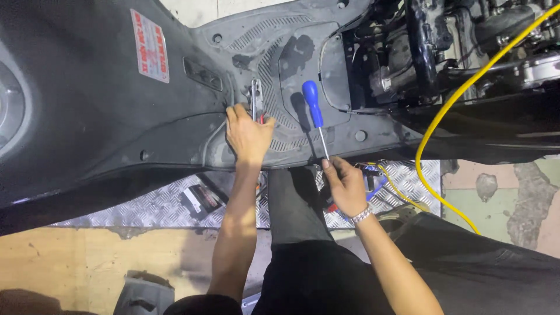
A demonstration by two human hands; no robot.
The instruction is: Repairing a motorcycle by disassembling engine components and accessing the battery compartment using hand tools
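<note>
A: Holding pliers [256, 100] in my left hand [249, 135], fingers wrapped around the handles, on the scooter floorboard [280, 64].

B: Right hand [345, 185]?

A: Pinching the blue-handled screwdriver [314, 111] by its shaft tip.

A rectangular red-and-white label [150, 45] is seen stuck, slightly tilted, on the dark scooter panel [87, 116] at eleven o'clock.

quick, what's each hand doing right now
Left hand: closed on the metal pliers, resting on the grey scooter floor panel.
Right hand: pinching the shaft tip of the blue-handled screwdriver.
</note>
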